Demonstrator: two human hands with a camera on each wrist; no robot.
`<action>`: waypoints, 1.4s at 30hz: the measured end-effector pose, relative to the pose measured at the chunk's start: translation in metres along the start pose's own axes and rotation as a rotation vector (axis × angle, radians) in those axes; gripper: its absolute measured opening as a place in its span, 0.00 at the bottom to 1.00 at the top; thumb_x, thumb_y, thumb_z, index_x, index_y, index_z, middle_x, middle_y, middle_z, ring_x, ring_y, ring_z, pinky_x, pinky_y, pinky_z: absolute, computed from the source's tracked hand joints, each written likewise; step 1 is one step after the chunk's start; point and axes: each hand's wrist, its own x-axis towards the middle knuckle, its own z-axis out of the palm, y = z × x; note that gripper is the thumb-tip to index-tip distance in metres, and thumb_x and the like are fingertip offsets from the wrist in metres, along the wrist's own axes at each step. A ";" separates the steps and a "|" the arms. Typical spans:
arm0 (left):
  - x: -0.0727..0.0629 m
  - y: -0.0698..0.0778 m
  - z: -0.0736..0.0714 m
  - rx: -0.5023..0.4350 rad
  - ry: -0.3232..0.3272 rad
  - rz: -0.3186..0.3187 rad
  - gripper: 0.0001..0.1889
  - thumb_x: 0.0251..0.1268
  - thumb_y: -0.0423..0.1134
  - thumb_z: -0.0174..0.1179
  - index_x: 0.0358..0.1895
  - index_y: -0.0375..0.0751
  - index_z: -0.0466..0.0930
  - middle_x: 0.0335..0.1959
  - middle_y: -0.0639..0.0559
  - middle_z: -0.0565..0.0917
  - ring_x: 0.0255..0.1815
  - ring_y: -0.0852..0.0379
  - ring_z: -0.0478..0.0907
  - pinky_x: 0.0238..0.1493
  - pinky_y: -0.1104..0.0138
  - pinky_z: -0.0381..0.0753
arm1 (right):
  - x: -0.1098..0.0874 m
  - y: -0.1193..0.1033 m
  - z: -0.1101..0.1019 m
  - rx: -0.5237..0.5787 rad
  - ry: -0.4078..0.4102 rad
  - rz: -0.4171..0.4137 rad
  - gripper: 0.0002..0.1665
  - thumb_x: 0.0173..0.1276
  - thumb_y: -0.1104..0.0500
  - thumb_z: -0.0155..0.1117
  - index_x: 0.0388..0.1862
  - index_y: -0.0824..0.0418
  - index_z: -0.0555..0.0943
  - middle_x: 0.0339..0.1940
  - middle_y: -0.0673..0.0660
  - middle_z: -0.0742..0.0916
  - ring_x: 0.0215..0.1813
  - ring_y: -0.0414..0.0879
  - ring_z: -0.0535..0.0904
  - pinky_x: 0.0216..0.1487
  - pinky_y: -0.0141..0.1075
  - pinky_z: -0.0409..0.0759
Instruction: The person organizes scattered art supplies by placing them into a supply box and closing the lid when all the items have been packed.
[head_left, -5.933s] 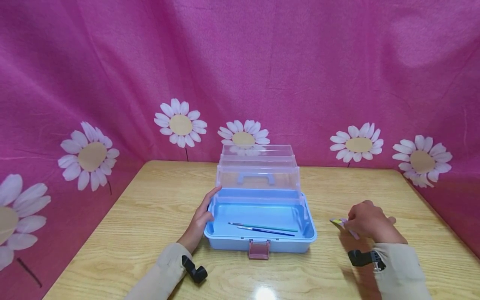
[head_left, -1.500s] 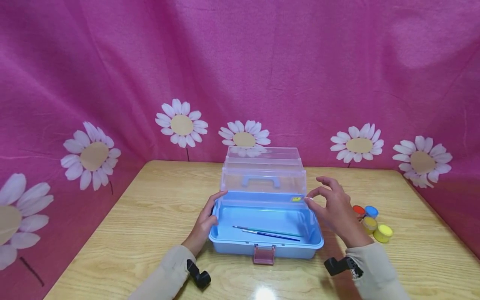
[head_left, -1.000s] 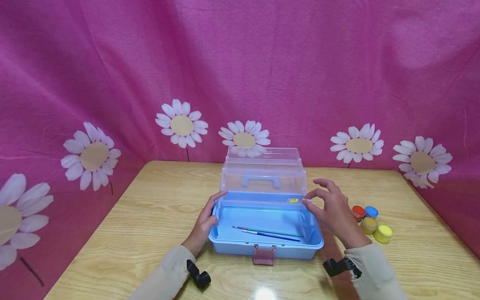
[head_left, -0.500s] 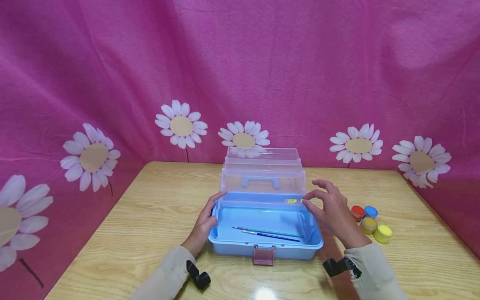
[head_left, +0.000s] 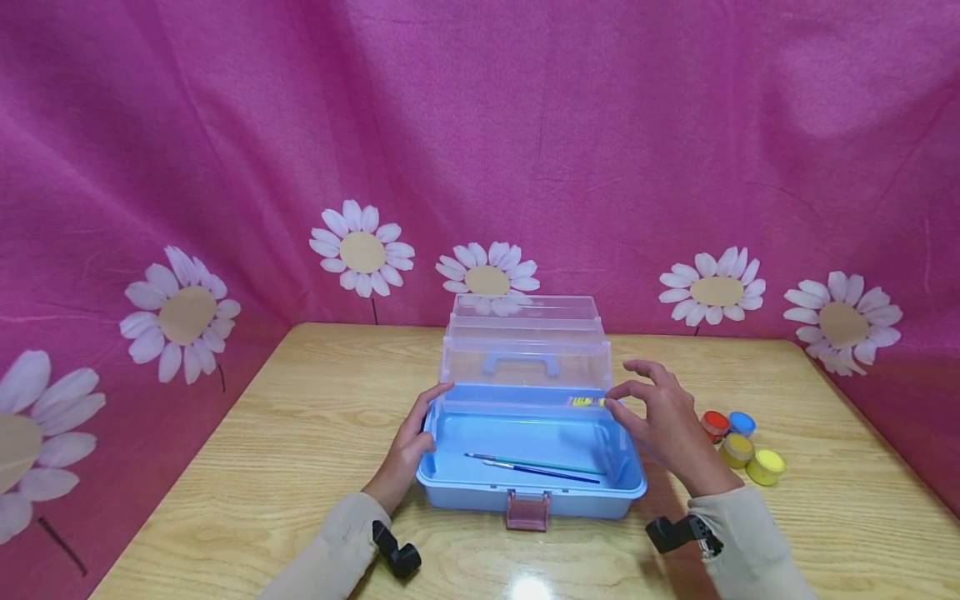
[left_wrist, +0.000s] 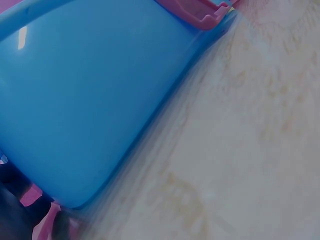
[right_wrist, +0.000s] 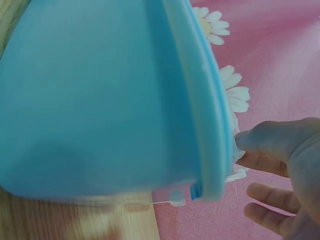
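Observation:
The blue storage box (head_left: 525, 500) stands on the table with its clear lilac lid (head_left: 525, 321) raised at the back. My left hand (head_left: 401, 450) grips the box's left side, thumb at the rim. At the right rear corner, my right hand (head_left: 660, 421) pinches the end of a small yellow-and-white strip-like thing (head_left: 582, 402) between thumb and forefinger, the other fingers spread. That thing lies over the back part of the box; its right end is hidden by the fingertips. Inside the box are two thin paintbrushes, one green (head_left: 543, 464) and one blue (head_left: 546, 473).
Right of the box, several small paint pots stand together: red (head_left: 715, 423), blue (head_left: 742, 422), ochre (head_left: 738, 450) and yellow (head_left: 767, 467). A pink latch (head_left: 527, 510) hangs open at the box's front. Behind the wooden table (head_left: 330, 375) hangs a magenta cloth with daisies.
My right hand has carried the yellow-and-white thing from the table at the right to the box's back right, lately edging it left. The box has shifted slightly right, and the paint pots have come into view.

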 end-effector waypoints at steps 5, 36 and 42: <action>0.000 0.000 0.000 0.004 -0.001 0.000 0.42 0.50 0.28 0.41 0.69 0.73 0.60 0.76 0.67 0.49 0.77 0.56 0.44 0.71 0.40 0.43 | -0.001 -0.001 -0.002 0.001 -0.008 0.002 0.10 0.62 0.59 0.68 0.42 0.61 0.86 0.65 0.66 0.71 0.67 0.66 0.63 0.57 0.73 0.61; 0.000 0.002 0.000 0.011 0.004 0.004 0.41 0.51 0.28 0.41 0.69 0.73 0.59 0.76 0.67 0.50 0.77 0.55 0.44 0.71 0.40 0.44 | 0.002 0.003 -0.006 -0.012 -0.008 0.021 0.12 0.60 0.58 0.69 0.42 0.61 0.86 0.66 0.65 0.71 0.67 0.66 0.62 0.56 0.73 0.60; 0.000 0.001 0.000 0.015 0.007 -0.003 0.41 0.51 0.28 0.41 0.69 0.73 0.59 0.76 0.67 0.49 0.77 0.55 0.44 0.71 0.40 0.43 | 0.001 0.005 -0.009 -0.014 -0.010 0.025 0.12 0.59 0.59 0.70 0.42 0.60 0.86 0.65 0.66 0.71 0.67 0.66 0.63 0.57 0.73 0.60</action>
